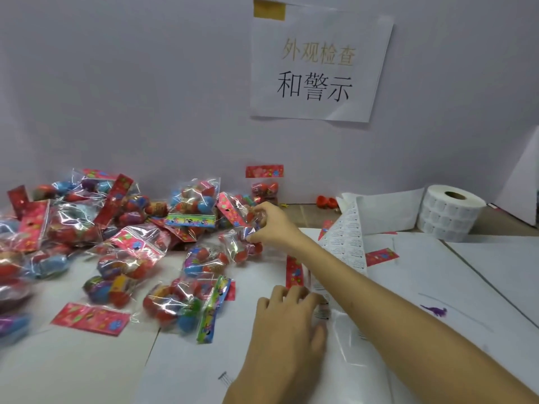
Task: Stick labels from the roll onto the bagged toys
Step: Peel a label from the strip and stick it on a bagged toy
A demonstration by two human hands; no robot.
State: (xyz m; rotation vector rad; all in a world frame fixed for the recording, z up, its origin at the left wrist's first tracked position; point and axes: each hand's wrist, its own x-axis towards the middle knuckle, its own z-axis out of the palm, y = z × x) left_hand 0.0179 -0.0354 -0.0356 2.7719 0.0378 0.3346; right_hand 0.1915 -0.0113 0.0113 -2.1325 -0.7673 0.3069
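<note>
My right hand (264, 224) reaches across to the far middle of the table and grips a clear bagged toy (242, 249) at its top, at the edge of a pile of bagged toys (122, 228). Each bag holds colourful balls under a red or printed header card. My left hand (287, 314) rests near me with bent fingertips on the label strip (347, 243). That strip runs from the white label roll (450, 212) at the right. Whether a label is on my fingers is hidden.
Bagged toys cover the left half of the white table (87, 368). Loose red header cards (90, 317) lie at front left and beside the strip. A paper sign (318, 65) hangs on the wall behind. A small purple toy (436, 310) lies at the right.
</note>
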